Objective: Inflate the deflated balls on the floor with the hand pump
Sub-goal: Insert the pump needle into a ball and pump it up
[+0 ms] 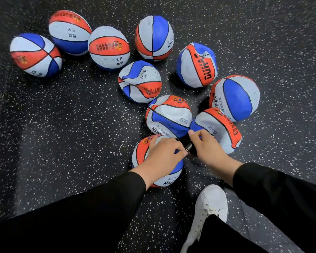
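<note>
A person is crouching over ten red, white and blue balls on a speckled black floor [62, 143], working on the nearest ball [158, 177], which is lying just ahead of a white shoe [211, 209], nearer the floor's bottom edge than any of the others. The left hand [162, 157] is lying across the top of that ball, fingers curled over it with the tips pinched near a small metal part. The right hand [207, 148] is wrapping its fingers around the hand pump [190, 148], a short black cylinder mostly hidden by the palm; whether its needle is already sitting in the valve cannot be told.

The risk, as judged from here, is a needle going in at an angle: the ball's skin is soft and could roll or buckle under the palm, bending the needle or missing the valve. A loose hold could also let the pump slip out mid-stroke.

The balls are pebbled rubber with black seams and printed lettering. Several, including the dented ball [140, 82] in the middle of the cluster and the creased ball [197, 64] towards the floor's right edge, are sagging into wrinkled, flattened shapes, while others towards the top left corner are looking rounder. The floor is matte, flecked with white. Both sleeves are black fabric.
</note>
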Tool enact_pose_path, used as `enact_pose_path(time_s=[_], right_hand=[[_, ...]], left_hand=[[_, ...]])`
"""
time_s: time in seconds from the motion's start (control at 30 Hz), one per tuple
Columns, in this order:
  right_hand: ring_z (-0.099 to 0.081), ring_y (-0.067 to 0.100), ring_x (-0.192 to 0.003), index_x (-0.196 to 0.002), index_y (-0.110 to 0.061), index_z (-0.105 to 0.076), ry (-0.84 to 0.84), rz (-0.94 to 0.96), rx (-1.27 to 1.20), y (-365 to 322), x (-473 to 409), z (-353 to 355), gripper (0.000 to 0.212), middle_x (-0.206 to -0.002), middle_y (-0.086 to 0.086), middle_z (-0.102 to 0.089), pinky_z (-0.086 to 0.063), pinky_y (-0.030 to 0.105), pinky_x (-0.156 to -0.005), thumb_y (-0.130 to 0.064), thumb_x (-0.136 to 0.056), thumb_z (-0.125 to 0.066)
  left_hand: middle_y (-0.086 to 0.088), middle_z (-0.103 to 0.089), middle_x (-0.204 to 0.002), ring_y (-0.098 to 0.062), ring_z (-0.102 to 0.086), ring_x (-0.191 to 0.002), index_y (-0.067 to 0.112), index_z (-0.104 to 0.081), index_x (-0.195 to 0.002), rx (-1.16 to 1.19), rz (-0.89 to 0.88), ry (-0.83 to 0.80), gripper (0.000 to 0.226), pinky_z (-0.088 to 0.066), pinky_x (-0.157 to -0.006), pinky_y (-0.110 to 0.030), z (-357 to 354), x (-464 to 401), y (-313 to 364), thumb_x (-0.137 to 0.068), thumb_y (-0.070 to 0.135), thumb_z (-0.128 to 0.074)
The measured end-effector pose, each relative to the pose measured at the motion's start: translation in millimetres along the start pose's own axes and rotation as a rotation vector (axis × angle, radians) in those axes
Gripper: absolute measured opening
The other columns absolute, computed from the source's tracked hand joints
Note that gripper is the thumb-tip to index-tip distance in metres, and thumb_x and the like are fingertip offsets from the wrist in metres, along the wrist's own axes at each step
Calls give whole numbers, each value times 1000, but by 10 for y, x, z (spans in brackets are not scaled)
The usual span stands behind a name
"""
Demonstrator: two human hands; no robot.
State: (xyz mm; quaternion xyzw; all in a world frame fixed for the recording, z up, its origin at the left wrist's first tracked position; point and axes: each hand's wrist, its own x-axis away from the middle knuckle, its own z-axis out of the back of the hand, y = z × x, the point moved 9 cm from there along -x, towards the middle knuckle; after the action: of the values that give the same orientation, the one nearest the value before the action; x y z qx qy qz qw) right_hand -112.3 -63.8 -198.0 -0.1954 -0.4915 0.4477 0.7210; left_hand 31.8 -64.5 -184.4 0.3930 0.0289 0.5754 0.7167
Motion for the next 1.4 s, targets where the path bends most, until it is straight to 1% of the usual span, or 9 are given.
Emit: enact_pose_path(time_s=[0.23, 0.4, 0.5, 0.73, 0.87, 0.97, 1.1, 1.2, 1.4], right_hand=[[-43, 14, -66, -92, -10, -51, 42, 30, -26, -37, -9, 46, 40, -73, -2, -50, -34, 30, -60, -48, -104, -45], [-51, 3, -53, -95, -17, -54, -58, 86, 7, -143, 7, -17, 32, -74, 2, -69, -41, 25, -59, -46, -105, -43], [-51, 3, -52, -94, -15, -59, -111, 137, 44, -183, 35, -104, 31, -72, 3, -67, -40, 18, -55, -40, -106, -44], [-53, 11, -56, -90, -20, -69, -60, 70, -59, -74, -16, -72, 37, -64, -2, -62, -44, 31, -62, -40, -107, -43], [-51, 20, -54, -81, -12, -59, -65, 37, -106, -80, -24, -47, 41, -60, -1, -59, -41, 32, -52, -40, -106, -45], [-49, 21, -48, -78, -11, -51, -63, 20, -157, -71, 4, -46, 43, -58, -1, -59, -39, 29, -46, -44, -105, -46], [-53, 14, -58, -101, -17, -68, -79, -16, -252, 20, -13, -75, 30, -73, -2, -64, -42, 22, -52, -35, -107, -46], [-54, 16, -70, -124, -13, -64, -141, -100, -523, 109, -32, -143, 26, -83, 2, -68, -46, 25, -67, -15, -105, -46], [-60, 18, -80, -125, -5, -63, -150, -85, -662, 120, -53, -116, 25, -92, 8, -72, -49, 33, -82, -9, -102, -55]], left_hand=[[11, -61, -86, -9, -52, -100, 27, -60, -85, -30, 0, 18, 25, -8, -125, -48, 36, 37, -93, -107, 34, -51], [21, -53, -73, -5, -51, -89, 32, -64, -88, 51, 16, 28, 22, -17, -123, -48, 94, 14, -150, -107, 34, -53], [18, -56, -74, -5, -52, -87, 30, -67, -91, 56, 38, 66, 22, -23, -120, -47, 127, -7, -190, -107, 34, -52], [16, -55, -71, 6, -50, -78, 37, -55, -79, 88, 50, 94, 28, -19, -121, -42, 168, 17, -205, -106, 31, -53], [3, -64, -73, 0, -53, -71, 29, -61, -86, 181, 111, 107, 24, -21, -121, -36, 243, 35, -281, -107, 26, -50], [13, -55, -68, 5, -51, -74, 34, -57, -83, 129, 90, 110, 26, -20, -122, -39, 277, 64, -282, -107, 28, -51], [20, -54, -78, 1, -49, -85, 30, -59, -87, 55, 89, 107, 23, -15, -124, -46, 258, 93, -279, -108, 31, -48], [18, -57, -88, -3, -47, -96, 27, -60, -90, 6, 77, 103, 24, -9, -125, -47, 241, 101, -227, -109, 32, -46], [15, -56, -91, -7, -48, -96, 27, -57, -88, -82, -60, 129, 23, -14, -123, -40, 198, 94, -24, -109, 30, -47]])
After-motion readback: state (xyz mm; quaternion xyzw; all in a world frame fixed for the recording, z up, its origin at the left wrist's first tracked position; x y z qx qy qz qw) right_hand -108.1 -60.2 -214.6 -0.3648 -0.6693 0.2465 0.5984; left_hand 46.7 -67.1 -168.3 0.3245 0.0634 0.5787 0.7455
